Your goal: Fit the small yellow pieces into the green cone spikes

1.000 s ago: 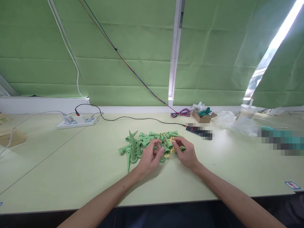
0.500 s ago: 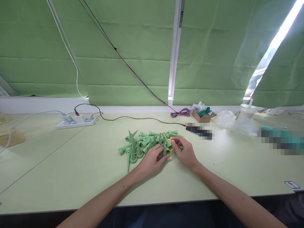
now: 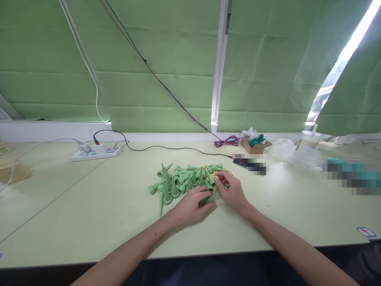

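My left hand [image 3: 195,204] is closed around a green plastic spike [image 3: 210,198], which lies tilted with its tip pointing right. Just beside it, my right hand [image 3: 230,190] has thumb and fingertips drawn together at the right end of the pile; what they pinch, if anything, is too small to make out. Several more hollow green spikes lie heaped to the left and behind the hands, and a few, such as the tall spike [image 3: 167,194], stand upright on their round bases. Small yellow pieces [image 3: 215,190] are scattered between the hands and among the spikes.
Behind the pile lies a phone [image 3: 241,162], partly blurred out, on a black cable. A small cardboard box [image 3: 253,148], a plastic bag [image 3: 282,149] and a cup [image 3: 308,141] stand at the back right. A power strip [image 3: 97,154] is at the back left.
My left hand has shifted slightly right and toward me, and the spike in it has tipped from upright to leaning right. My right hand has hardly moved.
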`<state>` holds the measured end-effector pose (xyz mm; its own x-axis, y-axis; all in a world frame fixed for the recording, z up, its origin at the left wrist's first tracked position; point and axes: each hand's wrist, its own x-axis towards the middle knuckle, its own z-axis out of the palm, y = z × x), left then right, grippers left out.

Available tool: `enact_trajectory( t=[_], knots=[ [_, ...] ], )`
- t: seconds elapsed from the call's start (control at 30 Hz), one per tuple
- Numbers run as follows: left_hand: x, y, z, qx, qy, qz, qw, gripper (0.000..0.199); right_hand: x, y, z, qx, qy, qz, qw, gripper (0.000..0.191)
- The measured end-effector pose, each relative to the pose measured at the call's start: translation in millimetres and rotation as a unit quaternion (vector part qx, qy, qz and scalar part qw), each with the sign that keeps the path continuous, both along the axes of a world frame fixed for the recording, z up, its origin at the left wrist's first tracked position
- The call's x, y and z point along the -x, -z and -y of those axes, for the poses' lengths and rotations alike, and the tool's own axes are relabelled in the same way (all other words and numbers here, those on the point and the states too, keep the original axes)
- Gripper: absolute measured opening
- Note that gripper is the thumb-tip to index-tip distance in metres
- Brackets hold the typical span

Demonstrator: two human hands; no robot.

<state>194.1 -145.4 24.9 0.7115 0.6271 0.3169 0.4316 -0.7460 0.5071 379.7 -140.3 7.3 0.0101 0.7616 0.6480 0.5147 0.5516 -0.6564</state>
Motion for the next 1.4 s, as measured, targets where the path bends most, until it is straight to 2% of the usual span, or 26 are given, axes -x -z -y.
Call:
enact_trajectory(
  t=[0.4,0.67,0.8,0.93,1.13,1.27,1.4],
  knots=[
    [-1,2.2,-1,0.007,0.012,0.011,1.000,0.036,0,-1.3,1,0.012,-0.005,0.006,1.000,0.017],
    [4,0.6,-4,0.022,-0.026,0.067,0.997,0.028,0,-3.7,2,0.014,-0.010,0.002,1.000,0.017],
    [4,0.1,-6,0.034,-0.077,0.111,0.990,0.029,0,-3.2,2,0.016,-0.008,0.002,1.000,0.017],
    [5,0.8,-9,0.082,-0.123,0.178,0.973,0.032,0,-2.4,2,0.020,-0.010,-0.002,1.000,0.018],
    [6,-2.3,-12,0.203,-0.135,0.267,0.932,0.036,0,-2.4,2,0.021,-0.014,-0.012,1.000,0.017],
    [5,-6.1,-11,0.260,-0.118,0.294,0.912,0.036,0,-3.2,3,0.022,-0.017,-0.014,1.000,0.016],
    [4,-7.4,-10,0.285,-0.091,0.305,0.904,0.036,0,-4.1,4,0.024,-0.019,-0.014,0.999,0.016]
  ],
)
